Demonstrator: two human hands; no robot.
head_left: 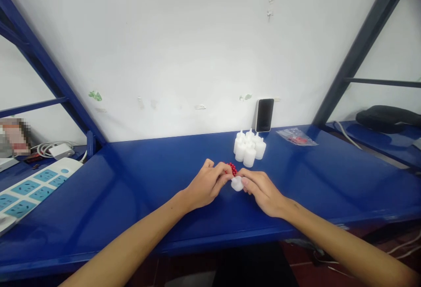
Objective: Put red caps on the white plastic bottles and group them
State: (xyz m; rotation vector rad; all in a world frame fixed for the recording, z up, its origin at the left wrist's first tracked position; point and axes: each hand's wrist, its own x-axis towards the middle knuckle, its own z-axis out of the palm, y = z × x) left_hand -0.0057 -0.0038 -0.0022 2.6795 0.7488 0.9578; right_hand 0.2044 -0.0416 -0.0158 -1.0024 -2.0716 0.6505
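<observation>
Between my two hands is a small white candle point(237, 184), tilted and partly covered by fingers. It looks like the flame-tipped white candles point(249, 157) grouped upright just beyond, several of them. My right hand point(263, 190) pinches it from the right side with thumb and fingers. A ring of red berry-like beads point(233, 168) shows right behind the candle, partly hidden. My left hand point(210, 184) is closed on these beads, its thumb and fingertips at the candle's left edge. Whether the beads encircle the candle I cannot tell.
The blue table point(158, 160) meets a white wall. A dark-screened device point(265, 115) leans there, near a clear plastic bag point(297, 137) with red pieces inside. At the left lies a power strip point(36, 190); blue and dark frame posts rise on both sides.
</observation>
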